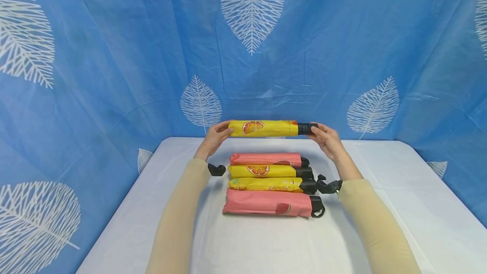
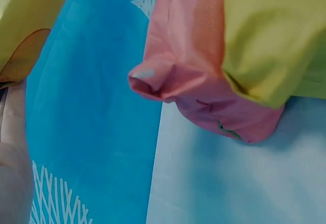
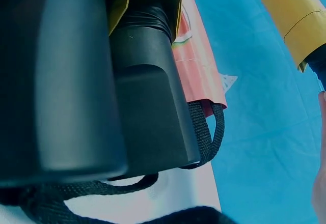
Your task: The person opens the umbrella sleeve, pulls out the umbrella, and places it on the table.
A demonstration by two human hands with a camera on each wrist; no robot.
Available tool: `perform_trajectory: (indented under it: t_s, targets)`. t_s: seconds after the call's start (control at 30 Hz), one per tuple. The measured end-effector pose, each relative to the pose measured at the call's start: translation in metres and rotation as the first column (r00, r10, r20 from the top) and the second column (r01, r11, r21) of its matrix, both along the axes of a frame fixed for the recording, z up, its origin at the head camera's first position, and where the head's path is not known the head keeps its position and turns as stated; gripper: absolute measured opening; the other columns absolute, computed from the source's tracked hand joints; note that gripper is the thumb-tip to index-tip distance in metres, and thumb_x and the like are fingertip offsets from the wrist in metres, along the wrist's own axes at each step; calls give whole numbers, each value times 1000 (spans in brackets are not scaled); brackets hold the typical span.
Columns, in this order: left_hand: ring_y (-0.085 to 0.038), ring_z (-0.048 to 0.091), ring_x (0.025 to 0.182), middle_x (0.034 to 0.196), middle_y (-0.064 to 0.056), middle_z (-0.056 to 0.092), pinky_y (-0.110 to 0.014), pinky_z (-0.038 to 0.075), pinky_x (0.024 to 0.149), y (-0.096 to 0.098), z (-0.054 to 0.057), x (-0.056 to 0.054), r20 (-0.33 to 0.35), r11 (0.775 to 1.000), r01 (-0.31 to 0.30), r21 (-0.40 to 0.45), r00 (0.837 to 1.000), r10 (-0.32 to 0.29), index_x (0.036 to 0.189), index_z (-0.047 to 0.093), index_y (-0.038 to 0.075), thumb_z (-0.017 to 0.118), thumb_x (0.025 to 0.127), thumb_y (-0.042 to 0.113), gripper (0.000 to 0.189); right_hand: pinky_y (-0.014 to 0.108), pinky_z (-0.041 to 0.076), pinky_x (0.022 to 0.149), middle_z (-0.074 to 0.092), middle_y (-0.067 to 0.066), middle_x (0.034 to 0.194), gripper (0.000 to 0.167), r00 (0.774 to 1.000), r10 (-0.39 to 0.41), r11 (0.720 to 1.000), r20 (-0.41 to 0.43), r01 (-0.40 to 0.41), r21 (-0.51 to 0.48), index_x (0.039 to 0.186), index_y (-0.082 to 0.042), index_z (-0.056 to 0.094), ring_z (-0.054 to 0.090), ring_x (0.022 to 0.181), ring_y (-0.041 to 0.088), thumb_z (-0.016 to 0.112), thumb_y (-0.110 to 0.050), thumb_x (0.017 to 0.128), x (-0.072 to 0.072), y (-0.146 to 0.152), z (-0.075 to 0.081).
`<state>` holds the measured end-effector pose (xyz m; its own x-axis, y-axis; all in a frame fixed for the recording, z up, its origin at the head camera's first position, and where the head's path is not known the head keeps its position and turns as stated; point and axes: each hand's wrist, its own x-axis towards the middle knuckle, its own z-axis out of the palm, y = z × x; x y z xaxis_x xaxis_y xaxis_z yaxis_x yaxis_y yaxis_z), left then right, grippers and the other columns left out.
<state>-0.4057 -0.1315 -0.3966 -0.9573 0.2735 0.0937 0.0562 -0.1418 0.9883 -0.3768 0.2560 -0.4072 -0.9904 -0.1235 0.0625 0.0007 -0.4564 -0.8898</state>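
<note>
Both hands hold up a folded yellow umbrella (image 1: 266,128) with an orange-slice print, level, beyond a row of other umbrellas. Its sleeve end is pinched between thumb and fingers of my left hand (image 1: 215,138). My right hand (image 1: 328,139) grips the black handle (image 1: 307,129) at the other end. Nearer, on the table, lie a pink umbrella (image 1: 262,158), a yellow one (image 1: 243,171), a second yellow one (image 1: 251,184) and a wider pink one (image 1: 258,202), side by side with black handles to the right. In the right wrist view, black handles (image 3: 147,102) fill the left side.
The white-covered table (image 1: 266,244) ends at a blue curtain (image 1: 304,54) with white leaf prints. Black wrist cameras (image 1: 217,170) hang under the forearms, the right one (image 1: 329,186) close to the umbrella handles. Wrist straps (image 3: 216,132) loop from the handles.
</note>
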Motion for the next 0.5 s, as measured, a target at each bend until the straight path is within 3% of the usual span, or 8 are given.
perform_trajectory:
  t_s: [0.23,0.43,0.5]
  targets:
    - [-22,41,128,141,-12,44,-35,34,104,2,-1,1,-83,997,70,31,994,-67,143,37,0,56,95,7,52,24,47,87,43,10,122,20,1000,3,1000,4,-3,24,114,-6,56,67,89,14,55,-2,95,1,-4,-1]
    - [-23,48,119,137,-10,49,-33,43,96,3,-1,-1,-127,998,32,-55,991,-39,138,49,6,57,95,11,44,24,46,89,41,9,124,39,1000,-7,999,2,7,41,130,3,42,66,91,12,57,-4,94,0,-5,-1]
    - [-22,50,116,136,-9,50,-30,45,93,2,-2,-1,-135,997,14,-79,991,-25,138,48,5,56,96,10,44,25,46,89,42,9,124,38,1000,-8,999,4,8,37,129,3,44,66,91,12,57,-5,94,0,-5,-2]
